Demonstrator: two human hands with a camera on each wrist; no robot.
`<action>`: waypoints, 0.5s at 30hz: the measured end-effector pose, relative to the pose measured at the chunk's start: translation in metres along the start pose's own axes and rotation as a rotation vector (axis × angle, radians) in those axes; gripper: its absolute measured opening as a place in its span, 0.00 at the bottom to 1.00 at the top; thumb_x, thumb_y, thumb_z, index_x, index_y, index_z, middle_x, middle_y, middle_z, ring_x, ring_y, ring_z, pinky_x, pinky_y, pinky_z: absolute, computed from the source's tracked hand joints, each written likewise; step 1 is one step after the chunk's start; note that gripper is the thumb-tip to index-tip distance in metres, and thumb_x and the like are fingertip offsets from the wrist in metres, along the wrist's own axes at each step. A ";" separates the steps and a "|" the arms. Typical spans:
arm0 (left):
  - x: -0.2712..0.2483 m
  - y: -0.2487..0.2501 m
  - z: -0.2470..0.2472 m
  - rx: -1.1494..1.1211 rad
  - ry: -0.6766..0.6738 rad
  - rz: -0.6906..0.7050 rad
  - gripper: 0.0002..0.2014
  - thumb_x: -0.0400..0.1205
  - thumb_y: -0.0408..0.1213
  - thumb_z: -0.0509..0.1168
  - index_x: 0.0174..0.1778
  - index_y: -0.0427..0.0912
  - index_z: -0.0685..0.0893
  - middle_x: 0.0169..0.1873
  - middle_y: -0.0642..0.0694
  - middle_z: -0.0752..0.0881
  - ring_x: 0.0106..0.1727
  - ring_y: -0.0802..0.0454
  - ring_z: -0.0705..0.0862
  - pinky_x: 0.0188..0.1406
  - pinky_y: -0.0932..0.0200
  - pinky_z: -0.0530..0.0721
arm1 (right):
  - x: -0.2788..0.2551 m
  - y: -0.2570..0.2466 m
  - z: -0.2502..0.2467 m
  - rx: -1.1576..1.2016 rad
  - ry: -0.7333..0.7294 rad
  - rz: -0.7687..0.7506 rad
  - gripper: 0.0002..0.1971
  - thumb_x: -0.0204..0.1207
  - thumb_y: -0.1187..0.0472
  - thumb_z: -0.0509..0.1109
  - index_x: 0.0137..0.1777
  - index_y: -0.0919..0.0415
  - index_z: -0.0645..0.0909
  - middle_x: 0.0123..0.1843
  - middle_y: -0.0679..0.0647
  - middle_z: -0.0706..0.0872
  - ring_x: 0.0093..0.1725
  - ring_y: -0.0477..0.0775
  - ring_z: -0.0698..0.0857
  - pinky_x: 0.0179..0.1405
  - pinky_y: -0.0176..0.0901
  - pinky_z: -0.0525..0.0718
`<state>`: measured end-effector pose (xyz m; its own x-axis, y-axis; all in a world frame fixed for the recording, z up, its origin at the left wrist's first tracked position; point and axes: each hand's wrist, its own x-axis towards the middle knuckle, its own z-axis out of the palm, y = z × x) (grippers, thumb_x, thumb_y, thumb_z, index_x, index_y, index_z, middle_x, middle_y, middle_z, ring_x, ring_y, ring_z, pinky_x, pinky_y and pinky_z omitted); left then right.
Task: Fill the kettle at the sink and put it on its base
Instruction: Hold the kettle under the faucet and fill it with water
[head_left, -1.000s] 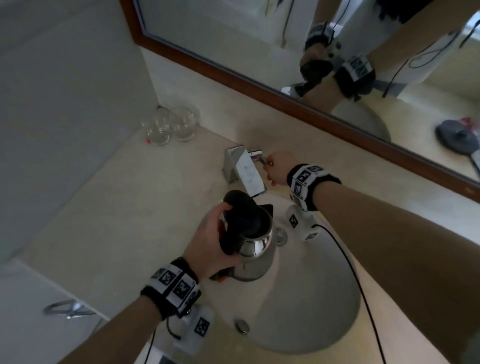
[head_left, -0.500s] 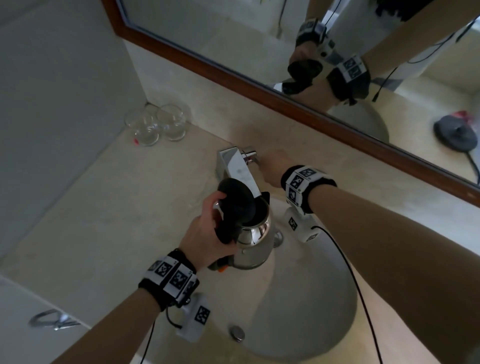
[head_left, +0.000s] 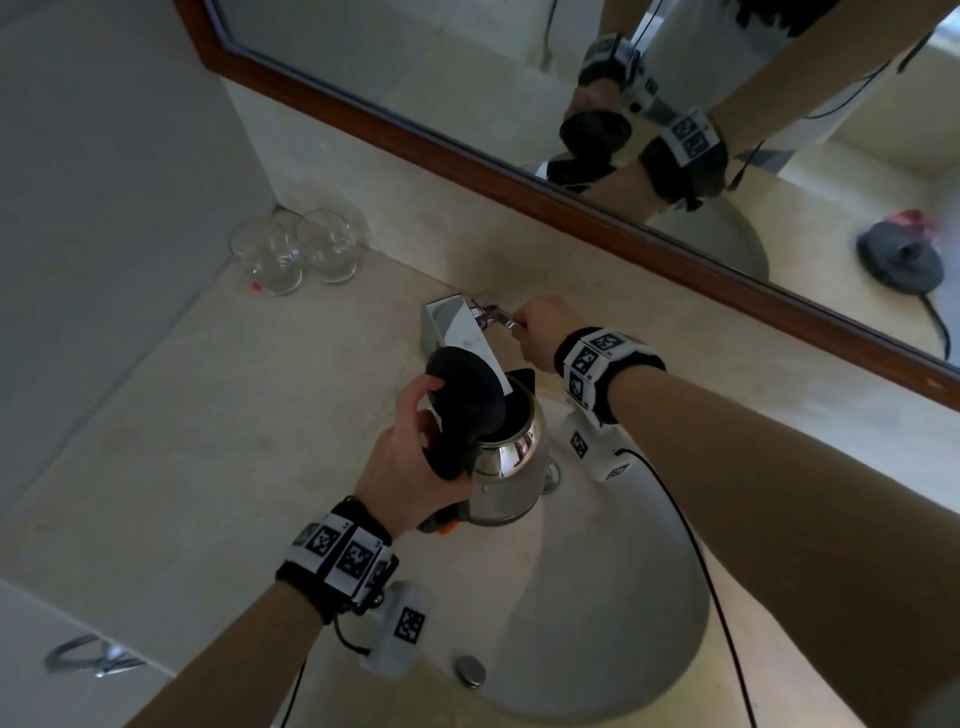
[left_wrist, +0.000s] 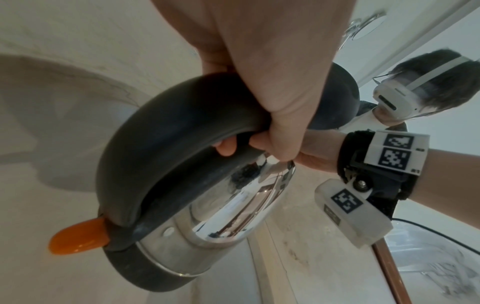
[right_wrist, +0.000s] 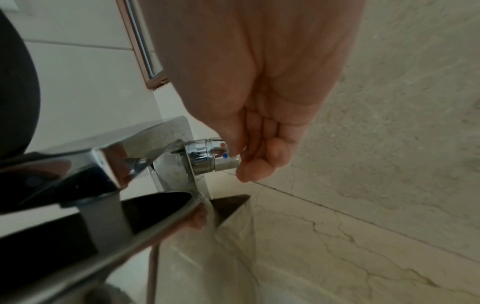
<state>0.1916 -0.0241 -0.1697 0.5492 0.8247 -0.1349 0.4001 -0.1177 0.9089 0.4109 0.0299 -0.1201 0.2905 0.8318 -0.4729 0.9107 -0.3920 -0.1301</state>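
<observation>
Since a second ago the kettle (head_left: 498, 457) has edged further under the tap (head_left: 457, 332), lid up, the left hand (head_left: 410, 462) gripping its handle while the right hand (head_left: 545, 332) pinches the tap lever (right_wrist: 215, 156). Filling looks barely begun: no water shows, the kettle's inside is dark, and the base (head_left: 901, 260) appears only in the mirror (head_left: 467, 62); two empty glasses (head_left: 296, 249) stand in the corner.

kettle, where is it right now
In the head view the kettle is at centre, gripped by the left hand over the sink, its open top under the tap.

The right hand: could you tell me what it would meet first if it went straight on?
Probably the tap handle, which the right hand's fingertips already touch; beyond it stands the tap body.
</observation>
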 end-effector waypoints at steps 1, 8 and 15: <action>0.000 -0.001 0.001 0.000 0.002 0.004 0.48 0.61 0.28 0.79 0.69 0.60 0.59 0.37 0.40 0.88 0.38 0.43 0.88 0.39 0.40 0.89 | 0.000 0.000 0.000 0.004 -0.002 -0.001 0.14 0.84 0.61 0.60 0.61 0.67 0.84 0.57 0.65 0.88 0.58 0.64 0.86 0.51 0.47 0.80; -0.002 -0.002 -0.001 -0.047 0.014 0.007 0.45 0.58 0.44 0.76 0.64 0.75 0.56 0.37 0.41 0.88 0.33 0.45 0.89 0.33 0.43 0.89 | 0.002 0.001 0.000 -0.012 -0.008 0.003 0.13 0.85 0.61 0.60 0.57 0.68 0.84 0.45 0.61 0.80 0.45 0.59 0.79 0.43 0.43 0.73; 0.000 -0.004 -0.003 -0.031 0.038 0.055 0.49 0.60 0.37 0.78 0.61 0.82 0.54 0.38 0.40 0.89 0.34 0.45 0.89 0.35 0.43 0.89 | 0.002 0.002 0.001 0.018 0.011 0.018 0.13 0.84 0.61 0.60 0.56 0.67 0.84 0.43 0.59 0.79 0.43 0.57 0.77 0.42 0.43 0.73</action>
<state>0.1884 -0.0222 -0.1720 0.5413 0.8379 -0.0700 0.3469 -0.1468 0.9263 0.4128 0.0304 -0.1226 0.3098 0.8289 -0.4658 0.9001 -0.4135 -0.1372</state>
